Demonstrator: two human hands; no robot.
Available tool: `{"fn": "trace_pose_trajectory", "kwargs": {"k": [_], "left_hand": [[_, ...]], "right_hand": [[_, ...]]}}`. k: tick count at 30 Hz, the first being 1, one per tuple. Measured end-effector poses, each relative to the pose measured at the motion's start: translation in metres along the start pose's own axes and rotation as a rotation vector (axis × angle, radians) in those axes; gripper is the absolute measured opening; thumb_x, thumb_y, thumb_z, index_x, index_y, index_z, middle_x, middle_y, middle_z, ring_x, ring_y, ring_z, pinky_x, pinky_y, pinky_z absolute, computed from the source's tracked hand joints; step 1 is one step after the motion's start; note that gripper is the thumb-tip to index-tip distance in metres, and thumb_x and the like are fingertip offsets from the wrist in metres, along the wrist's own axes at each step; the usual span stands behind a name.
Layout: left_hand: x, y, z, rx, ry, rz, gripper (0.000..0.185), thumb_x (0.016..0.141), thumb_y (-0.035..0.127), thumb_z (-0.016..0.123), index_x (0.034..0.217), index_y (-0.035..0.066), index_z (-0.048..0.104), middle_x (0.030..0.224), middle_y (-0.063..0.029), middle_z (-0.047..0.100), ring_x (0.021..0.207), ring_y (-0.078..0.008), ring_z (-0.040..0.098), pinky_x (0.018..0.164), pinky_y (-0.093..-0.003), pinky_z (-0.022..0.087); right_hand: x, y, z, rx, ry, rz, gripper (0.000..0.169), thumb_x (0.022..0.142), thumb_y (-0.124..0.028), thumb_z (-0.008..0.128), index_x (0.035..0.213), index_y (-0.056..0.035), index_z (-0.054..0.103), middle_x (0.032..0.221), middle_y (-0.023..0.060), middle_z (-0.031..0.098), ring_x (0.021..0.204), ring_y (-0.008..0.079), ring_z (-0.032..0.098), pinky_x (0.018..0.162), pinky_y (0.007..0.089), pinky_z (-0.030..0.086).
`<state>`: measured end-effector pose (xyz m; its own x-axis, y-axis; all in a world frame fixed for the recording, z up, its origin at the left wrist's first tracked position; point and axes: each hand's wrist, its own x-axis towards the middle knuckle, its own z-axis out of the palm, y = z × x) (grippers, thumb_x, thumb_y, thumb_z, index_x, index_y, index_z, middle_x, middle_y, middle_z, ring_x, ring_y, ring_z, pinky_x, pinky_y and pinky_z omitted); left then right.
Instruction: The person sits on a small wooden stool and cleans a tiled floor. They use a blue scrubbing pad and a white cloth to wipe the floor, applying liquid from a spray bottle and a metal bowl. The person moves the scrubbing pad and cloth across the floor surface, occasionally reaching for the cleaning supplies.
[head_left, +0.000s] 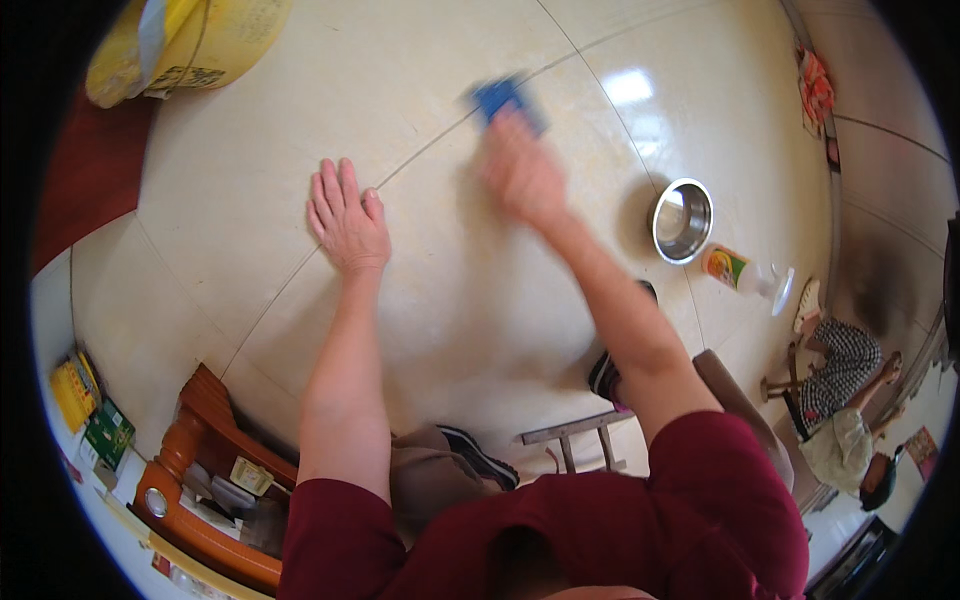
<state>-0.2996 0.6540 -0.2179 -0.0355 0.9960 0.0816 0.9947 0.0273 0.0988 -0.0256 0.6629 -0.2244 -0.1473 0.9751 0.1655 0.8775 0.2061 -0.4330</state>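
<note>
My right hand (523, 176) is blurred by motion and grips a blue scrubbing pad or cloth (501, 97) against the glossy beige tile floor (450, 315); the blur hides its exact kind. The pad lies over a dark grout line. Palm down, my left hand (349, 225) rests on the tiles with its fingers spread and nothing in it. Right of my right forearm stands a round stainless steel bowl (682, 221). Beside the bowl a spray bottle (735, 270) with a colourful label lies or leans, its clear trigger head turned away from the bowl.
A yellow bucket (225, 45) and a dark red panel (97, 172) occupy the upper left. Orange-brown wooden furniture (202, 450) with an open compartment stands at lower left. Near my legs is a low stool (570, 431). Another person (840, 420) sits far right, beyond a red cloth (815, 90).
</note>
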Motion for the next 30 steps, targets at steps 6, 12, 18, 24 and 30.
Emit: {"fn": "trace_pose_trajectory", "kwargs": {"k": [6,12,18,24,30], "left_hand": [[0.001,0.003,-0.006,-0.036,-0.009,-0.007,0.059,0.096,0.032,0.05,0.151,0.015,0.039,0.159,-0.0077,0.033,0.147,-0.0289,0.029,0.118,-0.048,0.021],[0.007,0.01,-0.009,-0.093,-0.031,0.002,0.059,0.095,0.031,0.051,0.151,0.015,0.04,0.159,-0.0086,0.033,0.147,-0.0291,0.028,0.119,-0.048,0.021],[0.003,-0.005,-0.017,-0.115,-0.084,-0.05,0.062,0.094,0.03,0.053,0.152,0.015,0.038,0.161,-0.0086,0.028,0.148,-0.0292,0.025,0.119,-0.0481,0.019],[0.008,-0.002,-0.018,-0.138,-0.119,-0.059,0.06,0.095,0.03,0.053,0.151,0.014,0.039,0.162,-0.0082,0.027,0.148,-0.0289,0.025,0.119,-0.0487,0.018],[-0.002,-0.011,-0.003,-0.139,-0.121,-0.055,0.058,0.095,0.032,0.051,0.149,0.013,0.042,0.16,-0.0084,0.031,0.148,-0.0282,0.025,0.118,-0.0506,0.019]], "right_hand": [[0.012,0.047,-0.023,-0.182,-0.031,0.065,0.055,0.098,-0.035,0.052,0.138,0.0028,0.051,0.146,0.0231,0.048,0.136,0.0372,0.045,0.115,0.0438,0.034],[0.114,0.032,0.039,-0.188,0.149,-0.219,0.053,0.098,-0.035,0.053,0.133,0.0041,0.053,0.142,0.0249,0.052,0.136,0.0355,0.046,0.116,0.0433,0.033],[0.073,-0.01,0.006,-0.044,-0.126,-0.291,0.056,0.09,-0.025,0.064,0.14,-0.0032,0.052,0.146,0.0161,0.052,0.136,0.0316,0.048,0.114,0.0443,0.037],[0.247,0.061,0.01,-0.468,-0.241,-0.174,0.049,0.099,-0.032,0.05,0.132,0.0034,0.056,0.143,0.0256,0.049,0.136,0.041,0.043,0.111,0.0458,0.039],[0.163,-0.16,0.088,0.116,-0.44,-0.593,0.062,0.098,-0.045,0.049,0.141,-0.0009,0.05,0.151,0.0155,0.045,0.143,0.0297,0.038,0.12,0.0435,0.026]]}}
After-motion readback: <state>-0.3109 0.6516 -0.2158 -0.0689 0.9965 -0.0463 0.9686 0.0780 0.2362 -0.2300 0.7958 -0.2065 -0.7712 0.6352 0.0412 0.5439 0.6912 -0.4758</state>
